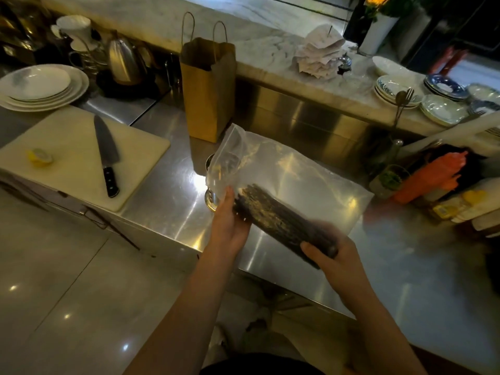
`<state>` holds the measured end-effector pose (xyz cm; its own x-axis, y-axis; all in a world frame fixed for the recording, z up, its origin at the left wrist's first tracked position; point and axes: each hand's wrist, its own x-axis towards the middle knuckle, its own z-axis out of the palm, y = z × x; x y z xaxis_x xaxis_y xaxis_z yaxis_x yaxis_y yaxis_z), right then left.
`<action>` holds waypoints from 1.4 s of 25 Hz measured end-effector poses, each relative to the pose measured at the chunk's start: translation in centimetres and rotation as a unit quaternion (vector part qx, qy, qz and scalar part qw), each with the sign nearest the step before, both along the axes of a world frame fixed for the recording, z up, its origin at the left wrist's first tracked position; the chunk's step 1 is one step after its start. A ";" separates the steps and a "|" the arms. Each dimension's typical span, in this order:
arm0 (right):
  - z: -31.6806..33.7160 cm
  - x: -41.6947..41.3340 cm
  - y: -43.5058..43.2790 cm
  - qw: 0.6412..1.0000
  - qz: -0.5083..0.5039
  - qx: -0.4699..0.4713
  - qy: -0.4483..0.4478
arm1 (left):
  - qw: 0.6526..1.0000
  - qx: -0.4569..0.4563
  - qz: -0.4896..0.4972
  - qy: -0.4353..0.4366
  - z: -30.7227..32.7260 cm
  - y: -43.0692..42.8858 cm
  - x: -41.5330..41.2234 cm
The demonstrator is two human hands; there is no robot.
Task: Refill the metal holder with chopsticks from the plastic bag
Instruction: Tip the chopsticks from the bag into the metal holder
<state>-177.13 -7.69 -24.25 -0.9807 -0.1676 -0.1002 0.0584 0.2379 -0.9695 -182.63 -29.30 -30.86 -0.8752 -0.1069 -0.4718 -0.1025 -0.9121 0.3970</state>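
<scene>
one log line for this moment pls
left hand: holds bundle end | right hand: grips chopsticks | plastic bag: over bundle | metal holder: behind bag
</scene>
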 end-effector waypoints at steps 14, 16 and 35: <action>0.4 -3.3 1.9 0.999 -0.021 0.023 0.035 | 1.000 0.008 -0.012 -0.023 2.6 2.7 -2.6; 0.7 -4.6 2.4 0.998 -0.009 0.043 0.046 | 1.000 0.018 -0.006 -0.018 2.6 3.3 -3.2; 4.1 -12.0 4.1 0.978 0.090 0.158 0.098 | 0.994 0.091 0.065 -0.007 0.9 5.5 -6.6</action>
<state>-189.11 -3.57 -20.10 -0.9440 -0.3299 0.0113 -0.1909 0.5176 -0.8341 -189.23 -23.77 -29.92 -0.8523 -0.1311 -0.5064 0.0166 -0.9744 0.2244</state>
